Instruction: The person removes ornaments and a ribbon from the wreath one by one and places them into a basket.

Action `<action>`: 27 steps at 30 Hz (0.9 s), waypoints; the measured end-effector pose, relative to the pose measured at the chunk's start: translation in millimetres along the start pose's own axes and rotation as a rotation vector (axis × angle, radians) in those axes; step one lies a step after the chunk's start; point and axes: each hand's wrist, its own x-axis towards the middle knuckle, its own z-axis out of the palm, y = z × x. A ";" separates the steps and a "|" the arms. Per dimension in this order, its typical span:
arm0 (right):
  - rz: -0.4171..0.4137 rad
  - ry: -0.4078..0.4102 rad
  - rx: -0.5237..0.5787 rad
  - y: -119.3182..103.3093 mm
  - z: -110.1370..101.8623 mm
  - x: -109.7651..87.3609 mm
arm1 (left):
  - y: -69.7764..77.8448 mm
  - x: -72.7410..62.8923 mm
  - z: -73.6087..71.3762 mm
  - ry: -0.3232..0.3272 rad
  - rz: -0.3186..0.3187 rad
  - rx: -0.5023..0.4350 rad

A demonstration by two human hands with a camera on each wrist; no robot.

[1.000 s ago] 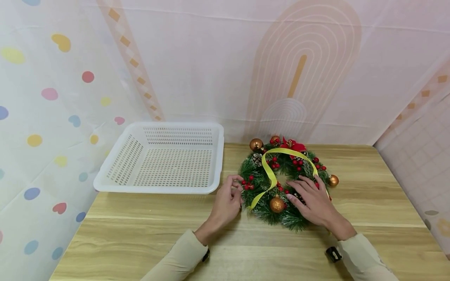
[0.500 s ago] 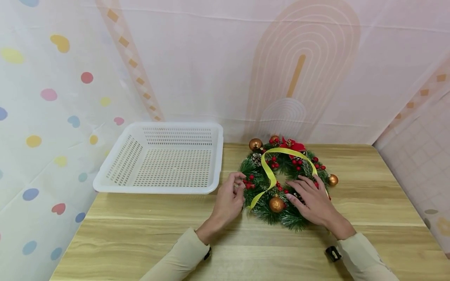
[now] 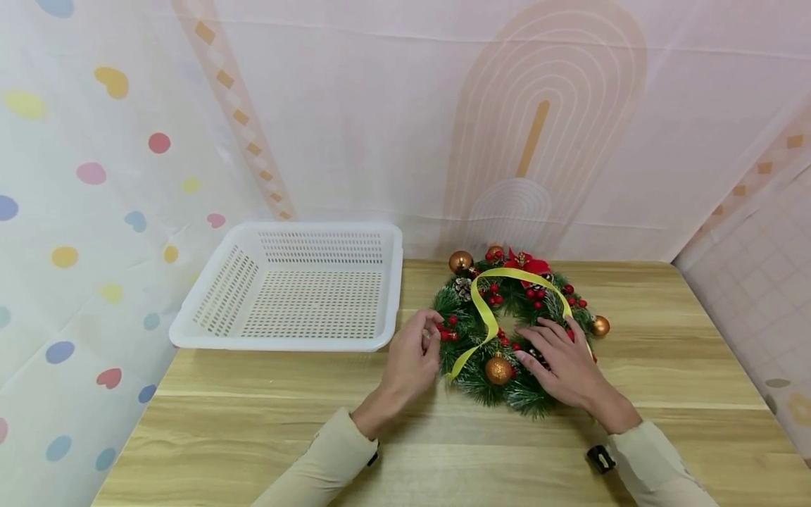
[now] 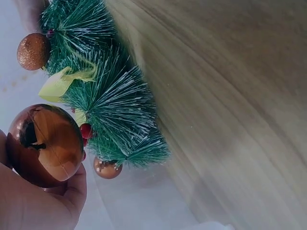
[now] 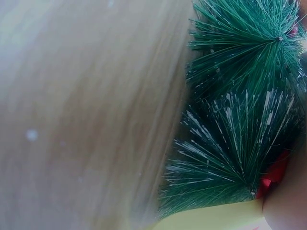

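A green Christmas wreath [image 3: 483, 387] with red berries, pine cones and copper baubles lies on the table. Across its top loops a yellow ribbon [image 3: 481, 310]. At the wreath's left edge, my left hand [image 3: 408, 362] has its fingers curled beside the berries. In the left wrist view this hand holds a shiny copper bauble [image 4: 45, 146] against the greenery; the head view hides that bauble behind the hand. My right hand [image 3: 564, 362] rests on the wreath's right front with fingers spread, the fingertips near the ribbon. A glittery bauble [image 3: 498, 369] sits between the hands.
To the left of the wreath stands a white perforated plastic basket [image 3: 285, 343]. The wooden table [image 3: 481, 465] meets a patterned cloth backdrop [image 3: 355, 141] at its far edge. More cloth hangs along both sides.
My left hand has shifted slightly right and up, closer to the wreath's berries. The right hand, wreath and ribbon look unchanged.
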 end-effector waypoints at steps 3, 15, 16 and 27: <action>-0.006 0.013 -0.003 0.1 0.4 0.2 | 0.7 0.8 -0.5 0.006 0.006 0.007; -0.006 0.011 -0.009 -0.1 0.5 0.6 | 2.8 2.8 3.4 -0.045 0.100 0.053; -0.007 0.013 -0.009 0.0 0.6 0.5 | 3.0 3.1 3.9 -0.040 0.107 0.051; -0.013 0.022 -0.008 0.7 1.7 0.6 | 2.6 5.2 5.6 -0.072 0.174 0.023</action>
